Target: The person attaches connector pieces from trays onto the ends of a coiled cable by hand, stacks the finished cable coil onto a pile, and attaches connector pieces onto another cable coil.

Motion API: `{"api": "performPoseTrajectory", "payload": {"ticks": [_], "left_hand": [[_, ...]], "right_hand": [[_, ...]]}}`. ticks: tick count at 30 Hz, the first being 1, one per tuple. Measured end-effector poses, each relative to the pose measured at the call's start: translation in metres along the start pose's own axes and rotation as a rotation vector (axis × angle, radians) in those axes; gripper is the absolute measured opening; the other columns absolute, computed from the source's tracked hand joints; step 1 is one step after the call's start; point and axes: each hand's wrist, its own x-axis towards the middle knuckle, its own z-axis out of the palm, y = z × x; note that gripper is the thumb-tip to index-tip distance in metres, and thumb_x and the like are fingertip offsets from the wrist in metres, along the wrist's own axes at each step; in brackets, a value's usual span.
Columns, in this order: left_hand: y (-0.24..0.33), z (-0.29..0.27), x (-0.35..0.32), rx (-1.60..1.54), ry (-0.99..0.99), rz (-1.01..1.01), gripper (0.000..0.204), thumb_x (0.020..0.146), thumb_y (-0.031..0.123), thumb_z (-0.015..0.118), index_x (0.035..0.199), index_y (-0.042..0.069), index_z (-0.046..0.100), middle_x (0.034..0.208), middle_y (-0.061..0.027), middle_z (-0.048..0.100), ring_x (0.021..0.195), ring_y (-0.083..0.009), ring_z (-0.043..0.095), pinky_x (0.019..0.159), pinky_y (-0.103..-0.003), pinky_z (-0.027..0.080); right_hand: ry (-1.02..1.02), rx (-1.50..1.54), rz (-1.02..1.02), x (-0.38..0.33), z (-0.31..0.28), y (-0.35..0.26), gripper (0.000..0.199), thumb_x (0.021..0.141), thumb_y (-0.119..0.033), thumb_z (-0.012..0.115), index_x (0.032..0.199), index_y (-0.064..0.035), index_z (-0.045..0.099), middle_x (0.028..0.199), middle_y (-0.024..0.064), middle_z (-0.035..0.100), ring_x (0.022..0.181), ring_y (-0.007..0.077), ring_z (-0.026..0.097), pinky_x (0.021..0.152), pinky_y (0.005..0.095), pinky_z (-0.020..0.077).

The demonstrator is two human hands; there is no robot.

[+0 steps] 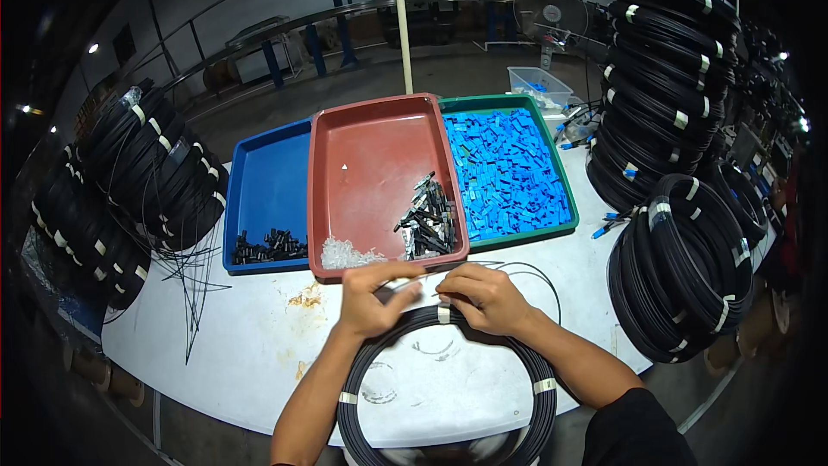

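A coil of black cable, bound with white tape bands, lies on the white table in front of me. Above its far side, my right hand pinches a thin black cable end between thumb and fingertips. A loose length of this cable curves out to the right behind that hand. Just left of it is my left hand, its thumb and index finger stretched out with a gap between them. Its other fingers are partly hidden. The red tray stands right beyond both hands, holding small clear pieces and black-and-silver connector parts.
Left of the red tray, a blue tray holds small black parts; a green tray on the right holds many blue connector pieces. Stacked black cable coils rise at the left and right. More coils stand nearer on the right.
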Motion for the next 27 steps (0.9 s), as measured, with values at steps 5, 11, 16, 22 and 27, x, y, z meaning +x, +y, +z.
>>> {"api": "performPoseTrajectory", "payload": {"ticks": [5, 11, 16, 22, 27], "left_hand": [[-0.014, -0.011, 0.024, 0.276, 0.006, -0.083, 0.02, 0.085, 0.011, 0.072, 0.101, 0.0, 0.077, 0.091, -0.0177, 0.077, 0.083, -0.0255, 0.076, 0.075, -0.034, 0.059], [-0.027, 0.004, 0.058, 0.368, -0.196, -0.3, 0.04, 0.084, 0.021, 0.075, 0.112, -0.007, 0.07, 0.095, -0.0268, 0.074, 0.09, -0.0371, 0.074, 0.082, -0.044, 0.058], [-0.03, 0.034, 0.089, 0.662, -0.279, -0.602, 0.086, 0.075, 0.045, 0.084, 0.134, -0.005, 0.047, 0.11, -0.0349, 0.068, 0.106, -0.0494, 0.066, 0.095, -0.051, 0.052], [-0.059, 0.046, 0.121, 0.116, -0.072, -0.736, 0.071, 0.08, 0.018, 0.085, 0.135, -0.006, 0.046, 0.097, -0.0206, 0.073, 0.08, -0.0249, 0.075, 0.067, -0.037, 0.061], [-0.075, 0.051, 0.127, -0.246, 0.084, -0.638, 0.056, 0.088, 0.009, 0.077, 0.134, -0.004, 0.049, 0.088, -0.014, 0.073, 0.078, -0.0158, 0.073, 0.062, -0.029, 0.063]], "right_hand": [[-0.002, -0.028, 0.023, -0.002, 0.0, 0.002, 0.012, 0.084, -0.003, 0.071, 0.096, 0.0002, 0.07, 0.094, 0.0136, 0.069, 0.085, 0.0314, 0.068, 0.077, 0.0389, 0.0556], [0.007, -0.043, 0.001, -0.004, 0.002, 0.005, 0.012, 0.084, -0.004, 0.074, 0.096, -0.0018, 0.072, 0.092, 0.0115, 0.07, 0.081, 0.0286, 0.069, 0.073, 0.0362, 0.0562], [-0.021, -0.017, 0.023, -0.005, 0.002, 0.003, 0.01, 0.086, -0.007, 0.071, 0.093, 0.0001, 0.069, 0.091, 0.0133, 0.068, 0.083, 0.0319, 0.067, 0.076, 0.04, 0.0549], [-0.026, 0.006, 0.028, -0.002, 0.003, 0.001, 0.01, 0.086, -0.006, 0.071, 0.093, 0.0001, 0.069, 0.09, 0.0134, 0.068, 0.082, 0.0318, 0.067, 0.076, 0.0398, 0.055], [-0.017, 0.009, 0.029, -0.002, 0.002, 0.002, 0.009, 0.086, -0.005, 0.071, 0.093, 0.0004, 0.069, 0.09, 0.0133, 0.067, 0.082, 0.0313, 0.067, 0.076, 0.0392, 0.055]]}}
